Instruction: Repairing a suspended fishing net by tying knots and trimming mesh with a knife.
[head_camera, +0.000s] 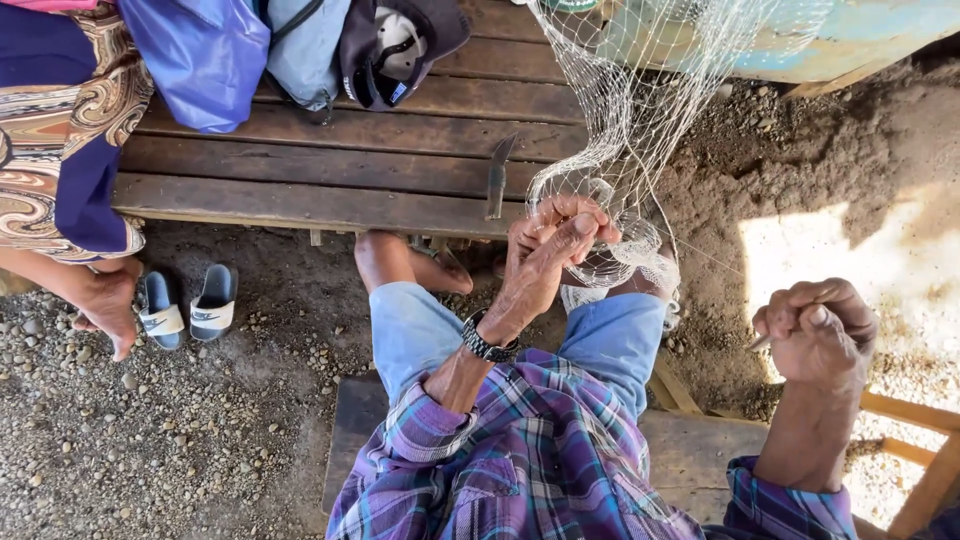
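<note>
My left hand (548, 240) pinches a bunch of the white fishing net (640, 110) just in front of the wooden bench (330, 170). The net hangs from the upper right and gathers around my left hand and right knee. A wristwatch (487, 343) sits on my left wrist. My right hand (818, 330) is closed far to the right, holding a small netting needle (760, 342) whose tip pokes out on the left; a thin line runs from it toward the net. My bare foot (415, 262) rests under the bench edge.
A knife (497, 178) lies on the bench planks. A blue bag (205, 55) and a dark cap (400, 45) sit at the bench's far side. Another person in patterned cloth (60, 130) sits at left, with two sandals (187, 305) on the gravel.
</note>
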